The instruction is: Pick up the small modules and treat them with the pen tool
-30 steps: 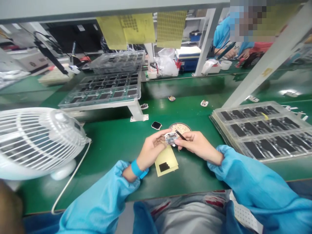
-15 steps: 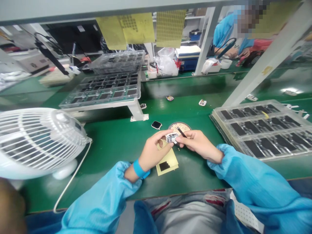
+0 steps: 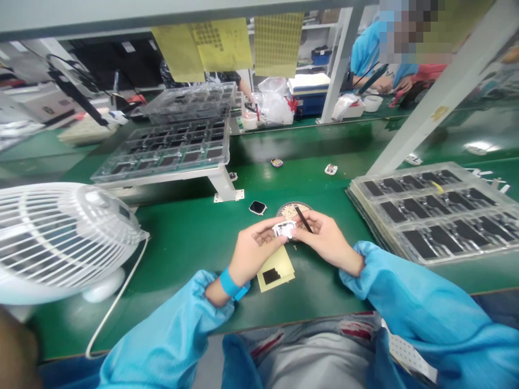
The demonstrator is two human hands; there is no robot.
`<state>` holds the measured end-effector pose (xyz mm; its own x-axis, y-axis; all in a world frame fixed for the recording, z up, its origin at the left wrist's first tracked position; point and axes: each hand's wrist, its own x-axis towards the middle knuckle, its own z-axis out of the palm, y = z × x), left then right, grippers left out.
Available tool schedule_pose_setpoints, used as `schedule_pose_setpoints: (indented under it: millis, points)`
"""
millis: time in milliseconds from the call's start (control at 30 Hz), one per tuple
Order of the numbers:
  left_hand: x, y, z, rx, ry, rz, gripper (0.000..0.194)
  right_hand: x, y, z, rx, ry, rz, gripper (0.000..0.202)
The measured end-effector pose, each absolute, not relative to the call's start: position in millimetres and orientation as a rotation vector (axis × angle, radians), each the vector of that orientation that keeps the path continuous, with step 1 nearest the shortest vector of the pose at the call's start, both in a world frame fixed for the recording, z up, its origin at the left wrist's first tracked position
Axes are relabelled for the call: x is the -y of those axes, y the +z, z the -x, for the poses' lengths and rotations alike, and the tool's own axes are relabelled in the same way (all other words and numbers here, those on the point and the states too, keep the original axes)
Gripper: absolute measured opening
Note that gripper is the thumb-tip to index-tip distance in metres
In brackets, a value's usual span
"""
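Between the thumb and fingers of my left hand point(image 3: 252, 247) is a small white and silver watch part point(image 3: 284, 229), its inner side facing up. My right hand point(image 3: 327, 239) grips a thin black stick-like tool point(image 3: 304, 219), which points up and away, and its thumb and fingertips also touch the part's right edge. Just behind the hands sits a round dish point(image 3: 288, 207) of small light-coloured bits, partly covered by them. A square watch face point(image 3: 258, 207) with a dark screen lies left of the dish. Under my left hand is yellow paper point(image 3: 286, 267) bearing black pieces point(image 3: 271, 276).
A white fan point(image 3: 68, 243) stands at left, its cord running down the bench. Stacked clear trays point(image 3: 430, 213) of dark screens lie at right; more trays point(image 3: 166, 148) rest on a raised shelf. Small watch parts point(image 3: 331, 169) lie farther back. A co-worker's hands point(image 3: 383, 82) show across the bench.
The black tool has turned more upright in my right hand, its fingertips moving onto the watch part. The part has tilted slightly and looks brighter. The whole view has shifted a little.
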<state>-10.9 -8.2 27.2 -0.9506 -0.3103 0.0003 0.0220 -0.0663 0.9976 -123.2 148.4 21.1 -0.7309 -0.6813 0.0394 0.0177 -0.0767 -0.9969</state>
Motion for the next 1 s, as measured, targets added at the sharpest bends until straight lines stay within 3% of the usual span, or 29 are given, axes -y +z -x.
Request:
schedule_pose_setpoints:
  millis: [633,1000]
  points:
    - [1.1,25.3,12.0,1.827,-2.207,-0.311,0.043,-144.0,16.4,115.3,-1.666,-1.934,0.646,0.034]
    - [-5.2,22.3,13.2,1.977,-1.899,-0.175,0.028,-141.2,20.7,116.5,-1.635,-1.866,0.705,0.031]
